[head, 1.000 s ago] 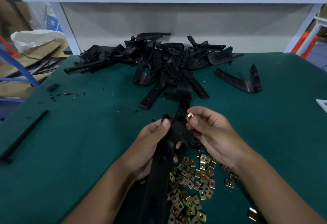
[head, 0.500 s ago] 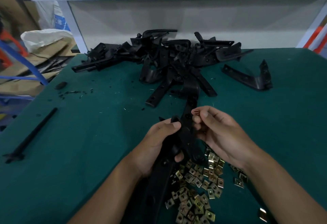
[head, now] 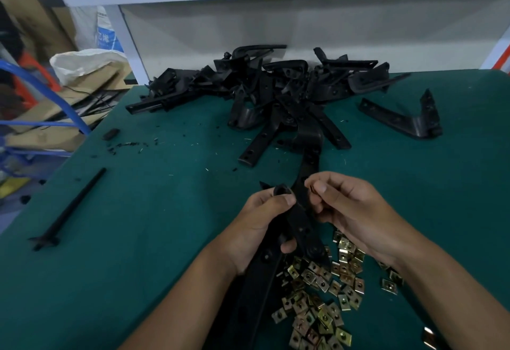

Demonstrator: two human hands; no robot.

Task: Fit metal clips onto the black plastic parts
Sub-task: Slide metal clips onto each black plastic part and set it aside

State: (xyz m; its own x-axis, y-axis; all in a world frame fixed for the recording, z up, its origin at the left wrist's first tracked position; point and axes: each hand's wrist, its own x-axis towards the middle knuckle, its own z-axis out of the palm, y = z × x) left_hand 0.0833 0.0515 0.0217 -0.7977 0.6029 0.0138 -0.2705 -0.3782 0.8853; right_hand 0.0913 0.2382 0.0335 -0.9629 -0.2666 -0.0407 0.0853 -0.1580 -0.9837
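Change: right hand [head: 356, 211] now nearer the bracket tip than a second ago, metal clip [head: 311, 186] pinched at its fingertips, close beside the black plastic bracket [head: 299, 222].
Left hand [head: 262, 225]: wrapped round the bracket, thumb on top.
Clip pile [head: 323, 294]: near side, under the wrists.
Bracket heap [head: 276, 93]: far centre; lone bracket [head: 400, 120] far right.
Open room: bare green mat [head: 151, 225] to the left, up to the black rod [head: 69, 211] near its left edge.

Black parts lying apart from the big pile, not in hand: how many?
2: an L-shaped bracket at the mat's far right, a thin rod at its left edge. Others may hide in the pile.
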